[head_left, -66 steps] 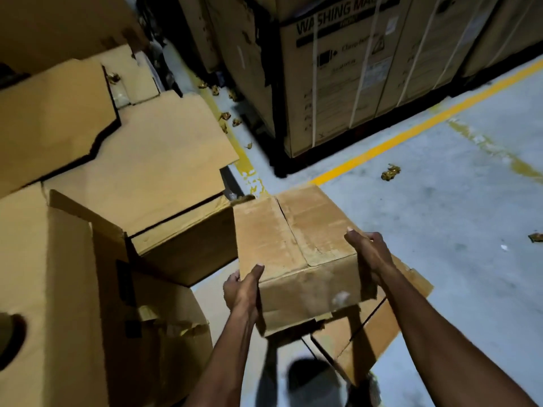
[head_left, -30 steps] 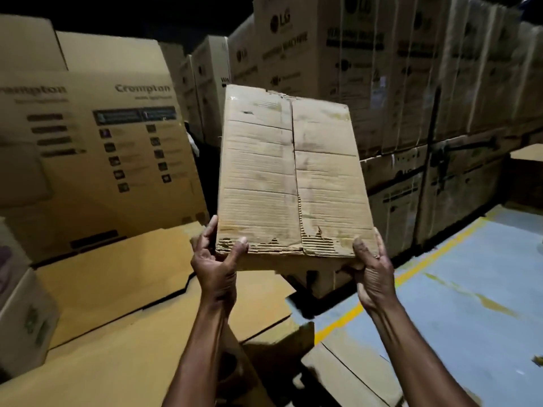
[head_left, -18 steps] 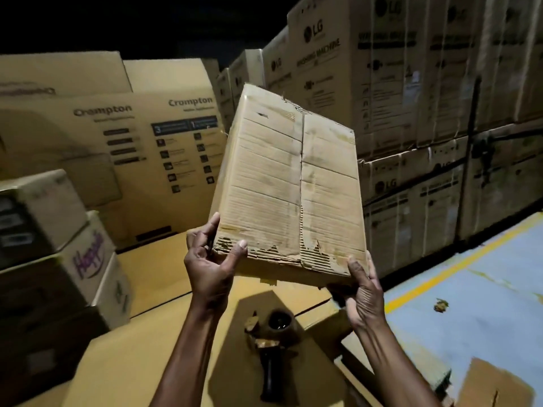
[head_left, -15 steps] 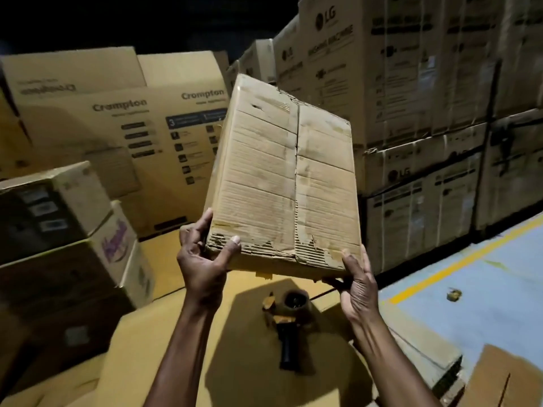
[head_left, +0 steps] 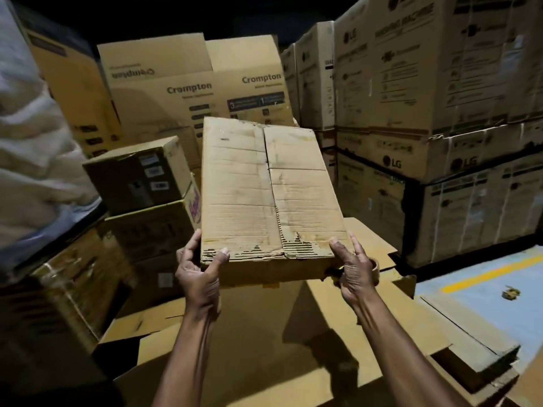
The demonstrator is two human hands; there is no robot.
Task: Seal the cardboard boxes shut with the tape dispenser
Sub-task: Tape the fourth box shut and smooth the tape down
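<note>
Carried leftward of the tape dispenser (head_left: 374, 264), box (head_left: 270, 195) clasped by fingers of left hand (head_left: 197, 279) and right hand (head_left: 356, 273) — seam untaped.

Worn cardboard box (head_left: 264, 195) — flaps closed, near edge torn — tilted aloft

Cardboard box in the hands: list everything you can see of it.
The cardboard box is plain brown corrugated board, worn and creased, held above the stack with its flap face tilted toward the camera. Two flaps meet at a centre seam running away from the viewer; no tape strip is evident on it. The near edge is torn, exposing the fluting. The left hand and right hand grip the two near corners, thumbs on the flap face.
</note>
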